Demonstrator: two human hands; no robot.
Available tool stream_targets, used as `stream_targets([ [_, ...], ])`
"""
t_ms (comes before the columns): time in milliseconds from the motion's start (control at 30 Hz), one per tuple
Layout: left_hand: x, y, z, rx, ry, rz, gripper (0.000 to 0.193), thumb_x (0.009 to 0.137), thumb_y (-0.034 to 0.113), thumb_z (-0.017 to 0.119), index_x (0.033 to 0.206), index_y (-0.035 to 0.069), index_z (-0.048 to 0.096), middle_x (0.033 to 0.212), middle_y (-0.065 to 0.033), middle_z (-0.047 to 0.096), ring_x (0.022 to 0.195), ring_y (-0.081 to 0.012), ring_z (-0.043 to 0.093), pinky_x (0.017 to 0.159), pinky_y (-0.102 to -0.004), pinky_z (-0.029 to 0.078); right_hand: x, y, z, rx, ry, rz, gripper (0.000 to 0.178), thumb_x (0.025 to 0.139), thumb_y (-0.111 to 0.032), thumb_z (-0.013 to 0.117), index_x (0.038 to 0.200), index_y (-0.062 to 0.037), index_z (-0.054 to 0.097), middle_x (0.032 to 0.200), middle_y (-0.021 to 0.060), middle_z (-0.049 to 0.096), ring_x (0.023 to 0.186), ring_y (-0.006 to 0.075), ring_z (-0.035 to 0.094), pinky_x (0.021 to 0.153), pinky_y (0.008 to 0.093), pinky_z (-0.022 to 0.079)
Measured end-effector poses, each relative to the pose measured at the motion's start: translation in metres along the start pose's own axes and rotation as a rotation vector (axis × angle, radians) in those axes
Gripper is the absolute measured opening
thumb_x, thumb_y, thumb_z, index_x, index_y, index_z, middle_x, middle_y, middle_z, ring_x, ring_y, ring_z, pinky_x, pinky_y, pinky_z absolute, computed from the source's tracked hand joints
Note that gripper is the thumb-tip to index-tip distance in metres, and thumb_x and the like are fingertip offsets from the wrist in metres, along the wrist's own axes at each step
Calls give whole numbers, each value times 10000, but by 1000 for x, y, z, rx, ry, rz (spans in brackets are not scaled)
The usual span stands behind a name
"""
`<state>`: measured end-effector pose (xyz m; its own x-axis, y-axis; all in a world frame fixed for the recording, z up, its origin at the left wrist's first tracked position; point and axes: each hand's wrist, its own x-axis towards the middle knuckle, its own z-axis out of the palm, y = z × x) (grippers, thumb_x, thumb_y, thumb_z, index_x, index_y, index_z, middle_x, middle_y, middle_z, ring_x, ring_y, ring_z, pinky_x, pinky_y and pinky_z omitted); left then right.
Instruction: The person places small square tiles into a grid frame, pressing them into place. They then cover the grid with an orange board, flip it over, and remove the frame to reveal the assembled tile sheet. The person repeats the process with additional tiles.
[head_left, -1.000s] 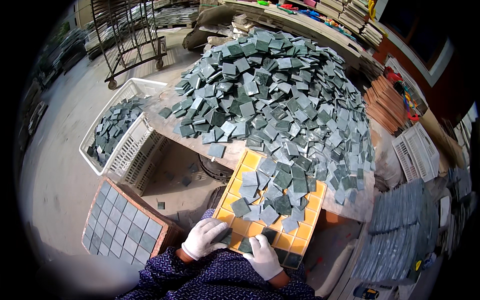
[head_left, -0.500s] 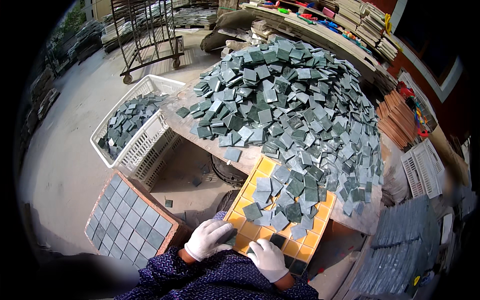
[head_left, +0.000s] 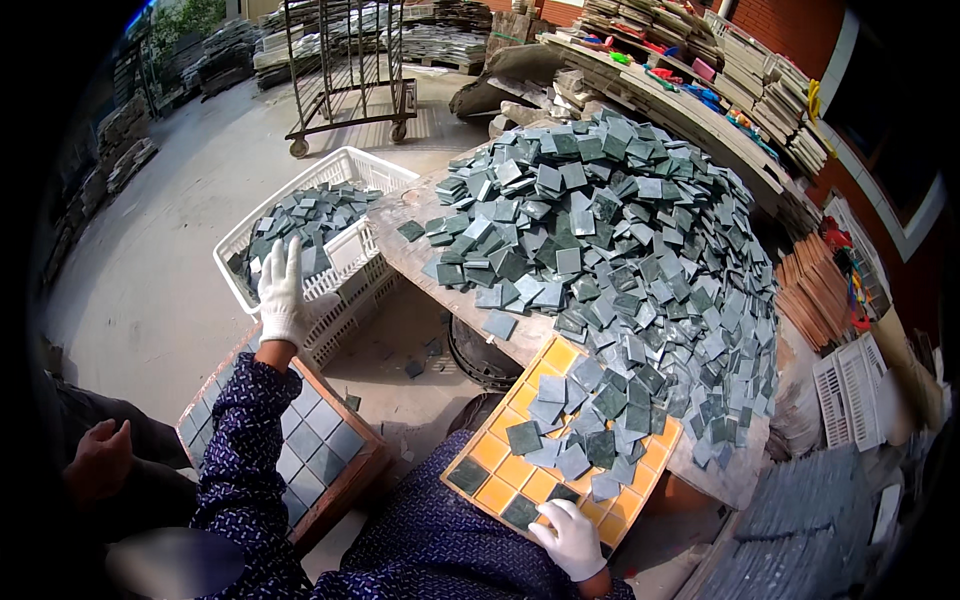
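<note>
My left hand (head_left: 283,292), in a white glove, reaches out over the near edge of a white plastic crate (head_left: 232,245) of dark green stone tiles (head_left: 315,215). Its fingers are stretched and apart, with no tile visible in them. My right hand (head_left: 570,540), also gloved, rests at the near edge of a yellow gridded tray (head_left: 497,494). Its fingers are curled together beside a dark tile (head_left: 520,512); what lies under them is hidden. Loose tiles (head_left: 572,461) cover the tray's middle, and a few dark ones sit in its near-row squares.
A big heap of tiles (head_left: 620,240) covers the wooden table (head_left: 400,235). Left of me, a tile-filled panel (head_left: 325,440) lies partly under my sleeve. Another person's hand (head_left: 100,460) shows at far left. A wheeled rack (head_left: 350,90) stands behind; slate stacks (head_left: 800,510) stand at right.
My left hand has left the tray and swung up and left to the crate, its fingers spreading. The right hand stays at the tray's near edge. Another person's hand now shows at left.
</note>
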<state>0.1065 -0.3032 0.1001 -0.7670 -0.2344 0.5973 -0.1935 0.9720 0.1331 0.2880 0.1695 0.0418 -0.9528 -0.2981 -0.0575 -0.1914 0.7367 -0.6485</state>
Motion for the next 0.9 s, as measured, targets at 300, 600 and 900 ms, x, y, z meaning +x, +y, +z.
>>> stream_targets([
  [300, -86, 116, -3, -335, -447, 328, 825, 643, 299, 803, 1365, 88, 464, 1419, -122, 444, 1356, -381, 316, 1093, -515, 268, -4, 34, -16, -178, 255, 72, 336, 761, -206, 742, 1046, -68, 627, 1043, 132, 626, 901, 317, 631, 764, 394, 521],
  [600, -166, 206, 12, -621, -630, 510, 725, 680, 329, 791, 1322, 122, 525, 1379, -93, 495, 1327, -371, 359, 1090, -532, 272, 7, 36, 0, -204, 154, 108, 518, 713, -269, 753, 1144, -49, 569, 1122, 161, 563, 996, 355, 589, 826, 426, 498],
  [900, -170, 177, 8, -726, -656, 369, 564, 741, 252, 741, 1239, 55, 562, 1295, -146, 544, 1261, -382, 444, 1051, -456, 378, -27, 21, 5, -179, 18, 205, 539, 725, -253, 758, 1165, -44, 529, 1144, 178, 541, 1005, 376, 585, 840, 445, 497],
])
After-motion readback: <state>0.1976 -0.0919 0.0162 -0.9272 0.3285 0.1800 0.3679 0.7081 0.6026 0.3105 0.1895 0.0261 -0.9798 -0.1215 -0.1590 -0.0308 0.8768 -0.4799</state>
